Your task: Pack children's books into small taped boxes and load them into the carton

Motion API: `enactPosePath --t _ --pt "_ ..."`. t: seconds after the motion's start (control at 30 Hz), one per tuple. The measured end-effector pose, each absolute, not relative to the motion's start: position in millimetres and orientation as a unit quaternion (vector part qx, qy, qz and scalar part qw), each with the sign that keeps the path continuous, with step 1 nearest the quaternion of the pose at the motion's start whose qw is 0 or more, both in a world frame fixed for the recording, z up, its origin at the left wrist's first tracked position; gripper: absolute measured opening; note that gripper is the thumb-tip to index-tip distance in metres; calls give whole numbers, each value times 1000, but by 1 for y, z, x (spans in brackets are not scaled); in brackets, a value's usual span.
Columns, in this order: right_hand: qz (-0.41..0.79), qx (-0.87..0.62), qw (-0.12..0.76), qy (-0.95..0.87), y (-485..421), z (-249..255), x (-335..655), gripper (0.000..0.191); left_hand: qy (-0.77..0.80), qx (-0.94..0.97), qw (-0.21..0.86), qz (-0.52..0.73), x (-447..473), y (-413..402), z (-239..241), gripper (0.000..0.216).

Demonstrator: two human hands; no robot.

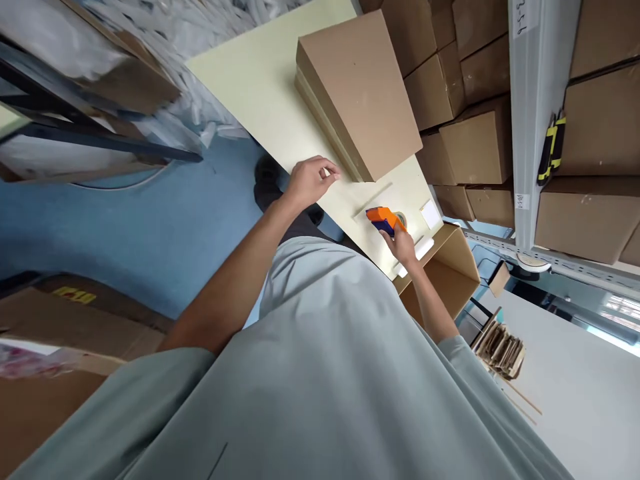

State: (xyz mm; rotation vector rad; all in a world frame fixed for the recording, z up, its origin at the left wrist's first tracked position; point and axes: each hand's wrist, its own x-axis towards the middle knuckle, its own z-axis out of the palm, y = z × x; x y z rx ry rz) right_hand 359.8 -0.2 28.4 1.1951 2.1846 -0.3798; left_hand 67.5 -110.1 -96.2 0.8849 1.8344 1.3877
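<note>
My right hand (401, 247) is wrapped round the handle of an orange and dark blue tape dispenser (382, 219), held over the pale tabletop (265, 87). Part of a tape roll (401, 219) shows beside it. My left hand (311, 183) hovers by the table's near edge, its fingers loosely curled and a gap showing between thumb and forefinger. Nothing visible lies in it. Just beyond those fingertips, apart from them, sits a closed brown cardboard box (360, 87) with a smooth top face.
An open cardboard box (445, 267) stands at the table's right end, near a white card (430, 213). Stacked cartons (470, 140) fill a grey metal shelf (525, 120), where yellow and black cutters (551, 148) hang. White wrapped material (175, 40) is heaped beyond the table. Blue floor (200, 220) lies left.
</note>
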Motion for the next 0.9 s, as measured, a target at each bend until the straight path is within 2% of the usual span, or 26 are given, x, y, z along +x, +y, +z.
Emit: enactPosePath --t 0.27,0.53,0.63,0.8,0.9 --pt "-112 499 289 810 -16 -5 355 40 724 297 258 567 93 -68 -132 9" --pt "-47 469 356 807 -25 -8 341 54 716 160 275 621 123 -52 -122 14" --pt "-32 460 372 805 -27 -10 339 57 712 83 270 644 136 -44 -112 25" --pt "-48 469 364 803 -30 -10 337 59 685 5 275 674 146 -39 -105 71" --pt "-47 463 377 801 -31 -9 336 55 654 -9 309 691 155 -32 -97 77"
